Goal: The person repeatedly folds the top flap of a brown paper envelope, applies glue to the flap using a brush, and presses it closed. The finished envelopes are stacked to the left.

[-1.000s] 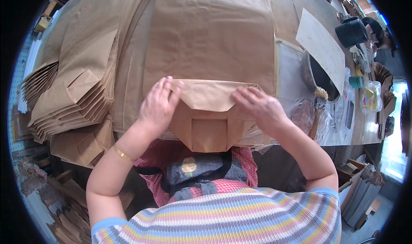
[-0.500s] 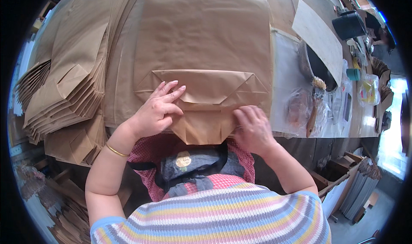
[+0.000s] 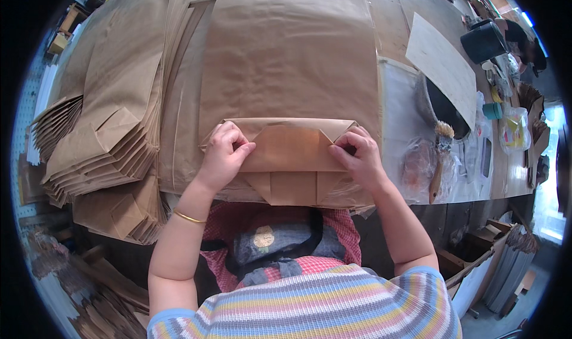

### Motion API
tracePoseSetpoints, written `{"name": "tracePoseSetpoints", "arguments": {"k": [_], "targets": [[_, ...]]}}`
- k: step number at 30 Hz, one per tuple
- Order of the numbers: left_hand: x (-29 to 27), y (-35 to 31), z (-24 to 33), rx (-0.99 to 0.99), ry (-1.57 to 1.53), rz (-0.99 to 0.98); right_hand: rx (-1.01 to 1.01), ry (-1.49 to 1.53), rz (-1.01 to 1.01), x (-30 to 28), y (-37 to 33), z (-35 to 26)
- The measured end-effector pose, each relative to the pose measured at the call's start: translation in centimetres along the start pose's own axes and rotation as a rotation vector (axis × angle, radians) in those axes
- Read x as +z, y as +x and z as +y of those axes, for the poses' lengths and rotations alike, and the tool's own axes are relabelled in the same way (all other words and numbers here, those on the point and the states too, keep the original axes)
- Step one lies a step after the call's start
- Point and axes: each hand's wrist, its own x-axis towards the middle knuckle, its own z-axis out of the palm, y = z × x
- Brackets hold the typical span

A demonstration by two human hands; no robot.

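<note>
A large brown paper bag lies flat in front of me, its folded bottom end near the table's front edge. That end carries a wide flap with slanted corners and a narrower tapered part hanging toward me. At the flap's left corner, my left hand pinches the paper between thumb and curled fingers. My right hand grips the opposite corner in the same way. Parts of both corners are hidden beneath the fingers.
Stacked folded paper bags fan out at the left. To the right lie a brush on plastic, a dark trough-like container partly under a pale board, and a clear plastic bag. A wooden crate stands below.
Both hands have gone from open fingers on the folded end to pinching the flap's two corners. The upper fold now lies nearer me, and the flap's shape has changed.
</note>
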Motion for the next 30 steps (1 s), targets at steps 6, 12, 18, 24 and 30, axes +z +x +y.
{"name": "tracePoseSetpoints", "arguments": {"k": [6, 12, 18, 24, 30], "targets": [[2.8, -0.1, -0.8, 0.077, 0.372, 0.196, -0.042, -0.207, 0.184, 2.5, 0.1, -0.1], [4.0, 2.2, -0.4, -0.087, 0.703, 0.308, 0.23, -0.494, 0.211, 3.5, 3.1, -2.3], [3.3, 2.1, 1.2, 0.006, 0.626, 0.265, 0.186, -0.167, 0.291, 2.7, 1.2, -1.6], [4.4, -0.5, 2.9, 0.235, 0.687, -0.247, -0.319, -0.442, -0.102, 6.8, -0.5, -5.3], [3.1, -0.6, 2.8, 0.006, 0.817, -0.303, -0.102, -0.419, -0.112, 4.2, -1.7, -4.2]]}}
